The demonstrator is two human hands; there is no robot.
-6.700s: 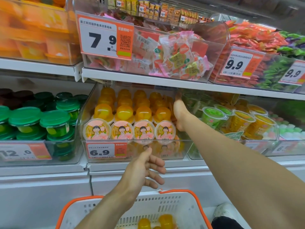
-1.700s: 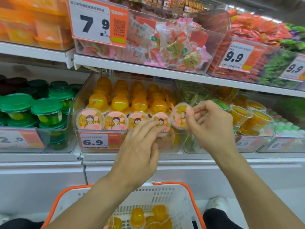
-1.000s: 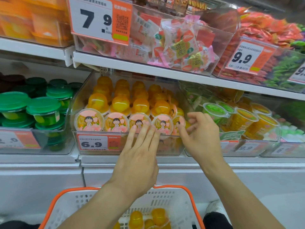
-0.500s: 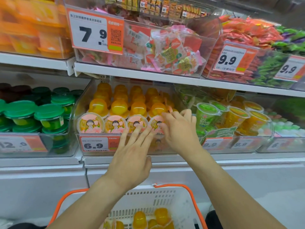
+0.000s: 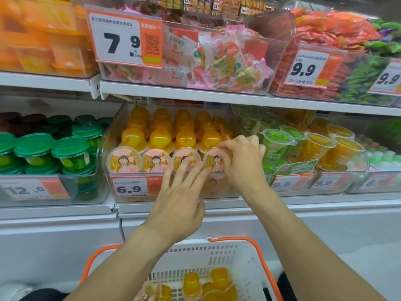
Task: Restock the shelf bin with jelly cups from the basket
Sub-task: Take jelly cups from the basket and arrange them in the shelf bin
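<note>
Where white shelf [image 5: 186, 95] meets clear bin [image 5: 108, 135], crowded jelly cups [image 5: 159, 139]

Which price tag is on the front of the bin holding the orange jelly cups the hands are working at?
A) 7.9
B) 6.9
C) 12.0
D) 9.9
B: the 6.9 tag sits on the front of the bin of jelly cups, left of the left hand.

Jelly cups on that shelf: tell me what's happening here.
A person is restocking the clear shelf bin with orange jelly cups. The right hand pinches the rightmost front-row jelly cup, seating it in line. The left hand rests flat-fingered against the row. More cups wait in the white basket below.
</note>
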